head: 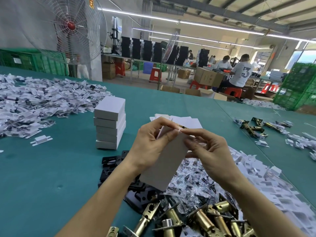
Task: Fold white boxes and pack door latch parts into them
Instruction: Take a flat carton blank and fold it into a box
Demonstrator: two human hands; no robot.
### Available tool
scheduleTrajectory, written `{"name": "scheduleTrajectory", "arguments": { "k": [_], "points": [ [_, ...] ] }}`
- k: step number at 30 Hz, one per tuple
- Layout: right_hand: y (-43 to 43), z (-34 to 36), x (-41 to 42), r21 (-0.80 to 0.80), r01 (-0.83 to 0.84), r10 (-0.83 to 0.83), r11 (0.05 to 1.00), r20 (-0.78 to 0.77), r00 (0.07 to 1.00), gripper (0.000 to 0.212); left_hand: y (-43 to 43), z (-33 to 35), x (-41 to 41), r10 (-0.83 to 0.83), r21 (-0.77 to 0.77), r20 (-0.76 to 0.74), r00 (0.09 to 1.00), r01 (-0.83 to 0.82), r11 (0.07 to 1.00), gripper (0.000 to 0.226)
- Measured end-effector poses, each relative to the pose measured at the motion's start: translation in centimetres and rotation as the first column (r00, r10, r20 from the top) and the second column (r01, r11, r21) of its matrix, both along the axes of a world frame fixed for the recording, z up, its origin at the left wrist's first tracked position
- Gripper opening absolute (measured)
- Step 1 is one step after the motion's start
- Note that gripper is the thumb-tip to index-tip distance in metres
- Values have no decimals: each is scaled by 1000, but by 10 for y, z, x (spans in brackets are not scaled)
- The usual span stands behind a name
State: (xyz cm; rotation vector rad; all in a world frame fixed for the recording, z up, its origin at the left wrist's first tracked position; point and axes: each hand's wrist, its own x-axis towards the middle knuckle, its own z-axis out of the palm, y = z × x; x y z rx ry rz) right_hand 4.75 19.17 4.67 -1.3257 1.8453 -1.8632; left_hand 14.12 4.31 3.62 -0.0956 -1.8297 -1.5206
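From the head camera, the white box [164,161] is held up over the green tabletop [51,168]. The left hand [150,144] curls round its top end and the right hand [208,151] pinches the flap. It looks like thin card, light and easy to dent, so hold its edges. A far-off shirt [242,74] shows a big 3.

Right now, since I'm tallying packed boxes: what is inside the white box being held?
A brass-coloured part shows at the far end of the white box. Its walls and the fingers cover the rest.
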Motion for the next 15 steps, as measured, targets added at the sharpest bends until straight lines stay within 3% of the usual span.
{"name": "scheduleTrajectory", "arguments": {
  "k": [2, 5, 7, 9, 11, 13, 15],
  "points": [
    [1, 2, 1, -14, 19, -19, 1000, -16, 1000, 34, 1, 0, -2, 11, -8, 0, 1000, -11, 1000, 10],
    [4, 2, 0, -58, 168, -174, 984, -107, 979, 57, -1, 5, -1, 292, -54, 70, 954, -289, 956, 32],
    [5, 4, 1, -91, 283, -297, 955, -264, 917, 62, -3, 10, 4, 374, 84, 156, 914, -389, 917, 36],
    [3, 5, 6, -155, 293, -331, 943, -365, 870, 60, -5, 13, 5, 177, 355, 340, 924, -300, 885, 51],
    [-2, 5, 13, -195, 235, -300, 952, -455, 838, 55, -8, 12, 6, -218, 617, 388, 895, -77, 783, 75],
    [-7, 2, 21, -162, 168, -229, 972, -517, 825, 52, -12, 10, 8, -543, 758, 233, 807, 199, 621, 84],
    [-14, -2, 29, -62, 134, -146, 989, -546, 825, 47, -17, 11, 10, -609, 808, 71, 790, 313, 500, 76]
  ]
}}
